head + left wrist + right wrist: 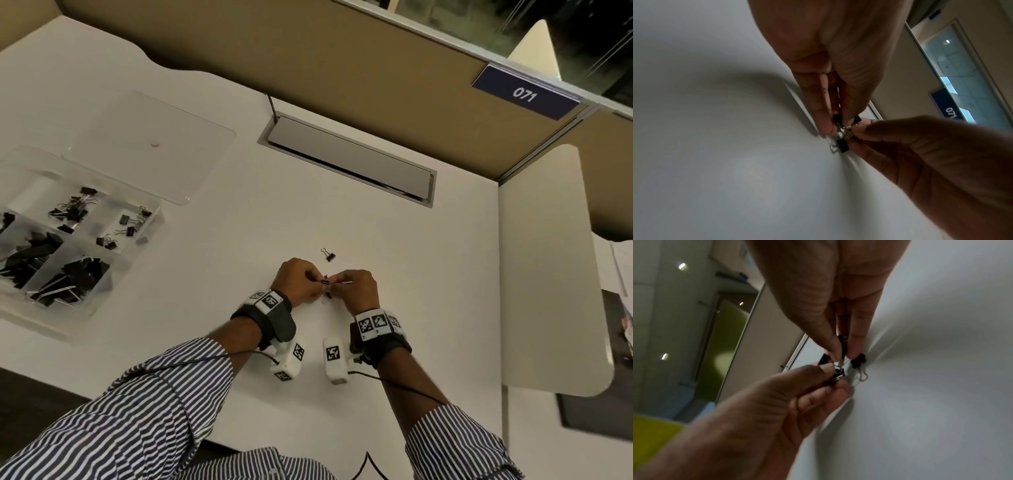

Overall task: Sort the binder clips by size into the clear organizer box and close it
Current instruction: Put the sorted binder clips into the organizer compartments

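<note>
Both hands meet low in the middle of the white desk (394,257) over a cluster of small black binder clips (325,283) hooked together by their wire handles. My left hand (313,281) pinches one clip (836,119) of the cluster, and my right hand (337,282) pinches another (842,344). One linked clip (842,146) touches the desk. A loose small clip (329,255) lies just beyond the hands. The clear organizer box (135,260) sits at the left with its top uncovered, its compartments holding black clips of different sizes.
The box's clear lid (150,144) lies flat on the desk beyond the box. A grey cable hatch (346,161) is set into the desk near the beige partition (308,68). A white side panel (548,274) borders the desk on the right.
</note>
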{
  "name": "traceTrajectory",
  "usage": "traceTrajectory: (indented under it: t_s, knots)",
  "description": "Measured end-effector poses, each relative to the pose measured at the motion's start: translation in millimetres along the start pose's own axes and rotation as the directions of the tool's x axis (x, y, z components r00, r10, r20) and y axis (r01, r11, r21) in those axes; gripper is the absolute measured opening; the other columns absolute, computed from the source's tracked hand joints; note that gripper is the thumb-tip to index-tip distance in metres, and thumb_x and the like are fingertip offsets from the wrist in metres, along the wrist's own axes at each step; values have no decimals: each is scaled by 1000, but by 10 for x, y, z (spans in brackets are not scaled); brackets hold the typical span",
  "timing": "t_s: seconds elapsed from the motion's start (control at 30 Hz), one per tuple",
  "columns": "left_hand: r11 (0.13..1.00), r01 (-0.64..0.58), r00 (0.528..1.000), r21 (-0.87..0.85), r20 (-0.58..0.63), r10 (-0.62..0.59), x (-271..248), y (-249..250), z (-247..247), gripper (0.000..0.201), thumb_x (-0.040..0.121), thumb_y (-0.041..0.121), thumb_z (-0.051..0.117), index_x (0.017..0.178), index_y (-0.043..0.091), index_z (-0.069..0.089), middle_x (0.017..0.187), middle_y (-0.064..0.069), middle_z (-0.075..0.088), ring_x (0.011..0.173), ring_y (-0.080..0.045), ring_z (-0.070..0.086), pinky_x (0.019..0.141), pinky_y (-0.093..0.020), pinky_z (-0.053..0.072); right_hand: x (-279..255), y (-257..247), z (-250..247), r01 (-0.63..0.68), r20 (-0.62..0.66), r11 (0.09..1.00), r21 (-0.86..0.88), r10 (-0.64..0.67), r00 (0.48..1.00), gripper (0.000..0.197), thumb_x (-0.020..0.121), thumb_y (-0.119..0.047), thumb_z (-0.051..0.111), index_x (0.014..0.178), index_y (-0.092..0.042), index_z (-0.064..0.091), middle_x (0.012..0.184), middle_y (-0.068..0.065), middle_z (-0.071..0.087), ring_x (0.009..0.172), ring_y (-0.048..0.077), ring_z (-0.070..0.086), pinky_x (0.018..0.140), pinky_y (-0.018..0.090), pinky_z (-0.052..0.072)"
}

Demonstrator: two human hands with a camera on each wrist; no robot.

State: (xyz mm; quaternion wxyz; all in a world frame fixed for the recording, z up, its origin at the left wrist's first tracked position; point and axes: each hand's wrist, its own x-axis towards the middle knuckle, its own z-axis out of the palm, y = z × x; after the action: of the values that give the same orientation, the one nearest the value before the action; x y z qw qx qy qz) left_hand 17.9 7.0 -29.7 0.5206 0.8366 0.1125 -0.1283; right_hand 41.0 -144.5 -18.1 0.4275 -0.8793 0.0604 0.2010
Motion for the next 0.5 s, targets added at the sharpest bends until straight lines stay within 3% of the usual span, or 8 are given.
traceTrajectory:
  t_s: [0.1, 0.17, 0.27, 0.37, 0.5]
  knots:
    - [996, 14, 1000, -93, 13, -12, -44, -13, -61, 8, 73, 10, 82, 78, 8, 75, 70, -9, 73, 66, -23, 72, 67, -39, 61, -45, -3, -23, -64, 49, 971, 229, 54, 997, 17, 73, 4, 78, 70, -12, 76, 74, 15, 74, 74, 31, 73, 79, 45, 61]
    - [987, 19, 1000, -162, 19, -16, -96, -5, -112, 9, 74, 7, 81, 80, 6, 75, 71, -10, 73, 64, -24, 72, 66, -37, 61, -89, -40, -42, -73, 66, 944, 323, 55, 996, 18, 74, 9, 75, 72, -9, 77, 77, 19, 74, 77, 36, 73, 79, 44, 61]
    - [978, 4, 1000, -211, 3, -4, -163, -3, -229, 8, 74, 7, 81, 80, 7, 76, 72, -9, 74, 67, -25, 73, 68, -35, 61, -167, -157, -48, -75, 90, 912, 404, 42, 995, 14, 75, 10, 74, 76, -4, 76, 79, 21, 73, 74, 33, 71, 76, 38, 61]
    - [939, 58, 998, -339, 8, -59, -235, 14, -395, 9, 75, 1, 80, 83, 1, 74, 75, -15, 73, 67, -27, 73, 68, -34, 61, -192, -300, -2, -75, 130, 890, 451, 18, 991, 12, 76, 10, 74, 77, -2, 76, 78, 21, 73, 71, 28, 69, 76, 36, 61]
    - [887, 107, 993, -449, 9, -115, -355, -27, -672, 14, 75, -2, 79, 87, -5, 73, 79, -23, 72, 70, -31, 73, 68, -36, 62, -207, -519, 168, -98, 194, 872, 479, 3, 981, 13, 76, 13, 72, 76, 0, 75, 80, 22, 72, 77, 30, 71, 81, 38, 60]
